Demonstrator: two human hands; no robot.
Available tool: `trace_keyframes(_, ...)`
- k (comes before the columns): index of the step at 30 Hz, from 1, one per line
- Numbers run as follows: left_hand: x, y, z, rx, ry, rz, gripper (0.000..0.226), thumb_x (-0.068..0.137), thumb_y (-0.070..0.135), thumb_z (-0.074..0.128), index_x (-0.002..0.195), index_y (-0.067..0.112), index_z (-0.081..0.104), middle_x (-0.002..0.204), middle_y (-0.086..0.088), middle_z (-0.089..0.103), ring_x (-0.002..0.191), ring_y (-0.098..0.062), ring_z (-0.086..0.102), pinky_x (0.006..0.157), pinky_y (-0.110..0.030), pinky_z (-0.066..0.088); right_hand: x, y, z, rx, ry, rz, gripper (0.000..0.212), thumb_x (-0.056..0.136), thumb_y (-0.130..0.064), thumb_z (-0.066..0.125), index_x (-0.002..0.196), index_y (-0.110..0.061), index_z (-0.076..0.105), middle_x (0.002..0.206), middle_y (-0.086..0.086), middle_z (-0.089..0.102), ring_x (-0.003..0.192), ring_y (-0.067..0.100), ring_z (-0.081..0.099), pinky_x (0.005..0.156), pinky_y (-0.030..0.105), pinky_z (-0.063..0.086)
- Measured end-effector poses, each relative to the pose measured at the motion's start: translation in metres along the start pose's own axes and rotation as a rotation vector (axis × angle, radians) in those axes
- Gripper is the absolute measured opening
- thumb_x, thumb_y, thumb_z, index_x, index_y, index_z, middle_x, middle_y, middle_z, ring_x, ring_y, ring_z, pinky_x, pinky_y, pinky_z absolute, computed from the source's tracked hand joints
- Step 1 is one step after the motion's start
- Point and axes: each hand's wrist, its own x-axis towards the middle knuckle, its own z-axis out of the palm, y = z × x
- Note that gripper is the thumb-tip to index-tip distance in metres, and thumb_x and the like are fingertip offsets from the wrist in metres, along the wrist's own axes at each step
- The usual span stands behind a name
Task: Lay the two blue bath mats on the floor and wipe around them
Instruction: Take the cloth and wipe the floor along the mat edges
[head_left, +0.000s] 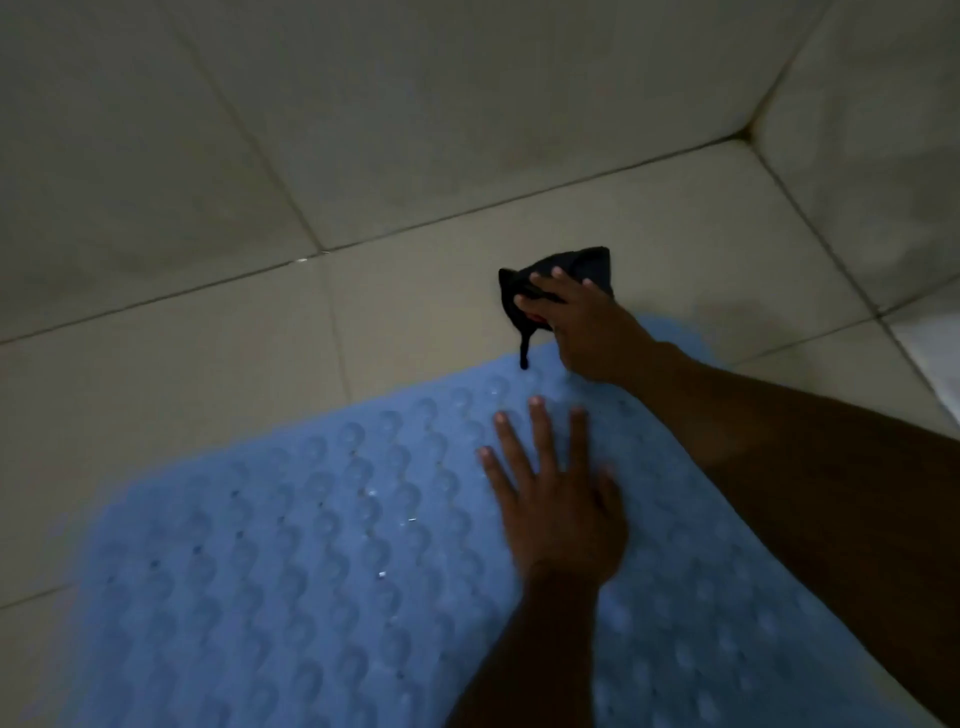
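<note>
- Mat (311, 545) lies flat on the floor (208, 322), with its far edge just beside the wiping spot. I can make out only one mat; a second one I cannot tell.
- Left hand (558, 514) rests on the mat near that far edge. Its fingers (511, 447) are straight and spread, and hold nothing.
- Right hand (587, 332) is just beyond the far edge of the mat. Its fingers (558, 275) are curled over a dark cloth (566, 265) and press it to the floor.
- Risk: the mat may slide or wrinkle if the cloth pushes against its edge. The cause would be the left hand lifting too soon or pressing too lightly.
- Risk: the loose tail of the cloth hangs over the far edge of the mat, so it may drag dirt or water from the floor on to the mat.
- Risk: the round cups of the mat seem to face up. If this is so, I think it will grip the floor badly and may move under a foot.
- Risk: the light is dim and the picture is blurred, so some places may be missed, most of all the strip between the mat and the wall (467, 104).
</note>
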Motion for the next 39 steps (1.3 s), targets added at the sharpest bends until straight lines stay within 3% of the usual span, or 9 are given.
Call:
trace_keyframes(6, 0.000, 0.006, -0.005, 0.079, -0.104, -0.035, 0.071, 0.099, 0.061, 0.020, 0.162, 0.037, -0.003, 0.168, -0.005, -0.022, 0.151, -0.039, -0.027, 0.121, -0.064, -0.005, -0.062, 0.082, -0.017, 0.009, 0.096, 0.308, 0.055, 0.100, -0.013, 0.048, 0.154, -0.016, 0.039, 0.165, 0.012, 0.027, 0.154, 0.037, 0.017, 0.122, 0.055, 0.015)
trace_keyframes(9, 0.000, 0.006, -0.006, 0.082, -0.103, -0.053, 0.070, 0.099, 0.062, 0.018, 0.162, 0.038, -0.003, 0.169, -0.005, -0.021, 0.152, -0.038, -0.026, 0.122, -0.064, -0.005, -0.121, 0.076, 0.001, 0.075, 0.259, 0.462, 0.053, 0.098, -0.022, 0.038, 0.149, -0.013, 0.047, 0.159, 0.018, 0.038, 0.149, 0.041, 0.030, 0.117, 0.060, 0.027)
trace_keyframes(13, -0.001, 0.005, -0.004, 0.092, -0.072, -0.038, 0.070, 0.099, 0.063, 0.016, 0.162, 0.038, -0.003, 0.170, -0.004, -0.018, 0.152, -0.037, -0.025, 0.122, -0.064, -0.004, -0.185, 0.051, 0.029, 0.054, 0.327, 0.581, 0.054, 0.102, -0.031, 0.028, 0.151, -0.013, 0.043, 0.160, 0.017, 0.036, 0.150, 0.039, 0.028, 0.118, 0.057, 0.025)
trace_keyframes(18, 0.000, 0.006, -0.004, 0.105, -0.043, -0.021, 0.070, 0.098, 0.064, 0.012, 0.161, 0.038, -0.002, 0.170, -0.004, -0.017, 0.153, -0.039, -0.023, 0.122, -0.063, -0.006, -0.180, 0.052, 0.033, -0.002, 0.328, 0.603, 0.053, 0.102, -0.032, 0.031, 0.155, -0.022, 0.036, 0.163, 0.010, 0.032, 0.153, 0.033, 0.021, 0.121, 0.053, 0.019)
trace_keyframes(25, -0.003, 0.001, -0.005, 0.149, -0.005, 0.057, 0.074, 0.095, 0.072, 0.013, 0.160, 0.039, -0.001, 0.170, -0.005, -0.015, 0.152, -0.043, -0.020, 0.122, -0.063, -0.005, -0.206, 0.063, -0.006, 0.175, 0.061, 0.519, 0.056, 0.106, -0.021, 0.034, 0.160, -0.020, 0.020, 0.170, 0.005, 0.009, 0.156, 0.032, 0.000, 0.124, 0.052, 0.010)
trace_keyframes(30, -0.035, 0.015, 0.006, 0.212, -0.111, 0.182, 0.076, 0.096, 0.073, 0.011, 0.160, 0.038, -0.012, 0.168, -0.004, -0.023, 0.152, -0.038, -0.025, 0.123, -0.059, -0.009, -0.299, 0.054, 0.027, 0.136, 0.157, 0.546, 0.056, 0.105, -0.018, 0.038, 0.159, -0.021, 0.025, 0.168, 0.006, 0.015, 0.156, 0.031, 0.004, 0.124, 0.051, 0.011)
trace_keyframes(35, -0.158, 0.063, 0.038, 0.194, -0.160, 0.315, 0.080, 0.096, 0.070, 0.006, 0.158, 0.027, -0.021, 0.164, -0.007, -0.032, 0.149, -0.035, -0.034, 0.122, -0.058, -0.012, -0.339, 0.045, 0.039, 0.170, 0.171, 0.562, 0.055, 0.106, -0.019, 0.034, 0.160, -0.022, 0.022, 0.169, 0.005, 0.014, 0.156, 0.029, 0.002, 0.124, 0.050, 0.009)
trace_keyframes(37, -0.217, 0.077, 0.054, 0.146, -0.146, 0.339, 0.081, 0.097, 0.069, 0.014, 0.162, 0.025, -0.008, 0.167, -0.011, -0.022, 0.152, -0.037, -0.027, 0.123, -0.059, -0.008, -0.354, 0.043, 0.042, 0.184, 0.167, 0.560, 0.054, 0.107, -0.019, 0.034, 0.159, -0.022, 0.022, 0.169, 0.005, 0.013, 0.156, 0.029, 0.002, 0.125, 0.050, 0.008)
trace_keyframes(39, -0.274, 0.086, 0.063, 0.081, -0.137, 0.368, 0.080, 0.098, 0.065, 0.029, 0.163, 0.022, 0.016, 0.170, -0.013, 0.000, 0.156, -0.039, -0.006, 0.123, -0.059, 0.004, -0.365, 0.040, 0.044, 0.172, 0.172, 0.571, 0.054, 0.106, -0.018, 0.035, 0.159, -0.022, 0.023, 0.169, 0.005, 0.014, 0.156, 0.029, 0.003, 0.125, 0.049, 0.009)
